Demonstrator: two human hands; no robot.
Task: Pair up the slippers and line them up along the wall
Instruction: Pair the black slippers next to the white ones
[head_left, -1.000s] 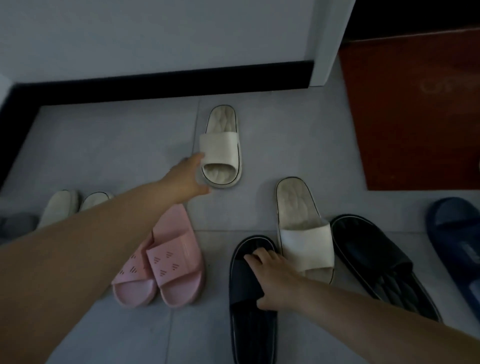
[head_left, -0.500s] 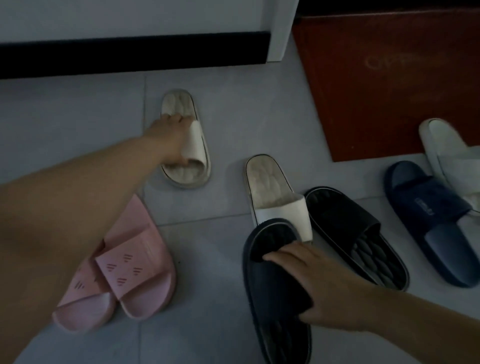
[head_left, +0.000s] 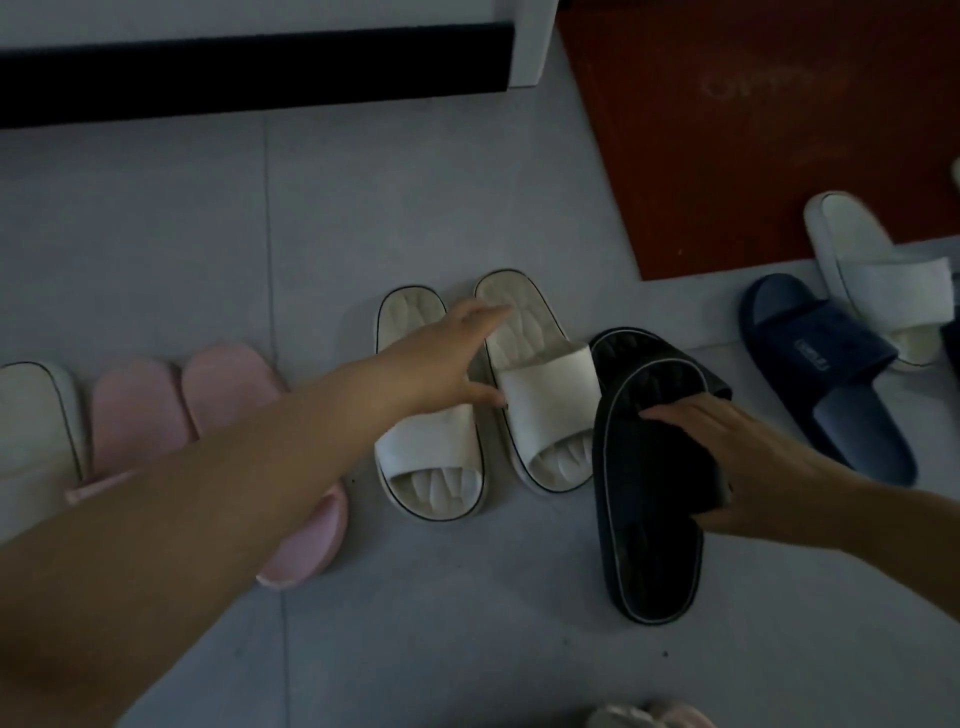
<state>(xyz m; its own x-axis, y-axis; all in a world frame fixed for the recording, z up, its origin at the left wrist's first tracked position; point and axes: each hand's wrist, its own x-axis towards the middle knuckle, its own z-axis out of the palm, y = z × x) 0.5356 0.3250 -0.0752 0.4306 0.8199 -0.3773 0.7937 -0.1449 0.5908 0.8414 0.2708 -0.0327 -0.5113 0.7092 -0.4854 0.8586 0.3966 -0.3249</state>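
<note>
Pairing the black slippers
Left hand (head_left: 441, 364) lies spread over the cream slippers (head_left: 431, 452); right hand (head_left: 737, 462) grips one black slipper (head_left: 644, 551) (next: beside its mate (head_left: 621, 347)).

Dim, murky indoor light, soft faint shadows, slight blur, wide-angle bending at edges.

Two cream slippers (head_left: 431, 452) are set side by side at frame centre, with a black slipper (head_left: 644, 561) gripped just right, overlapping a second black slipper (head_left: 628, 345).
</note>
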